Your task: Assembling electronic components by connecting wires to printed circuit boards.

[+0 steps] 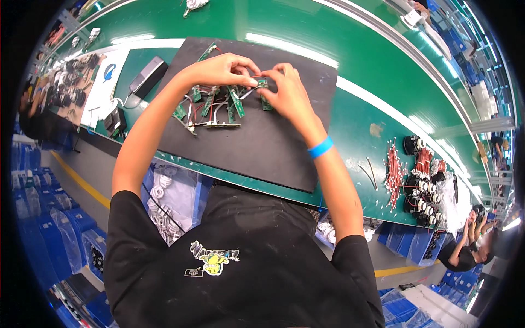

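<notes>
Over the black mat (262, 147), my right hand (290, 93) grips a small green circuit board (265, 97) between thumb and fingers. Close beside it, my left hand (227, 70) is closed in a pinch on a thin cable at the board's upper end; the fingertips partly hide the connection. Below and left of my hands lies a loose group of green circuit boards (206, 104), tangled with red, white and dark wires. One board (219, 125) lies lengthwise at the near side of this group. A blue band is round my right wrist.
A black power adapter (147, 76) lies left of the mat. To the right on the green table (355, 158) are a bunch of red wires (394, 172) and several black-and-white round parts (421, 199). Blue bins (202, 199) with white parts stand below the table edge. Other people work farther off.
</notes>
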Demonstrator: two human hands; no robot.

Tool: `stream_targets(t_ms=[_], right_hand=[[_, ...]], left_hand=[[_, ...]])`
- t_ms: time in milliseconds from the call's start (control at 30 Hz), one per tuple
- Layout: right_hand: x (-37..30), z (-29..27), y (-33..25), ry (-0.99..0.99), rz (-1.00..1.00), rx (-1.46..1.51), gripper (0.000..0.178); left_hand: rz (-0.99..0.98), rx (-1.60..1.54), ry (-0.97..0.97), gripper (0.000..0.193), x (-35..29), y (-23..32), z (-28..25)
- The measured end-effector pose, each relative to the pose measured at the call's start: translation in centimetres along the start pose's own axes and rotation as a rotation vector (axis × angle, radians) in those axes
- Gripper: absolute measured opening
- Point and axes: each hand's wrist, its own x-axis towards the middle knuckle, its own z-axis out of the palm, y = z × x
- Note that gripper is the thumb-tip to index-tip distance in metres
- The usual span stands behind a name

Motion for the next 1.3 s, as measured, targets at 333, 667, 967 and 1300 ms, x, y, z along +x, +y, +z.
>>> stream_targets(t_ms=[333, 667, 967, 1300], right_hand=[[-0.9, -5.9, -2.5, -0.296, 0.385, 0.574, 0.018], [-3.6, -3.8, -3.9, -0.231, 0.598, 0.075, 0.017], [-4.7, -3.6, -0.8, -0.179, 0.731, 0.418, 0.024], [-7.1, -5.6, -0.4, -0.239, 0.925, 0.655, 0.030]], left_hand=[[-0.041, -0.206, 0.300, 0.055, -2.4, -3.5, 1.0], [-0.374, 0.112, 1.379, 0.029, -31.8, -14.3, 4.4], [-1.569, 0.202, 0.704, 0.043, -51.3, -35.1, 43.5], [-0.983, -0.008, 1.302, 0.043, -35.4, -33.9, 40.0]])
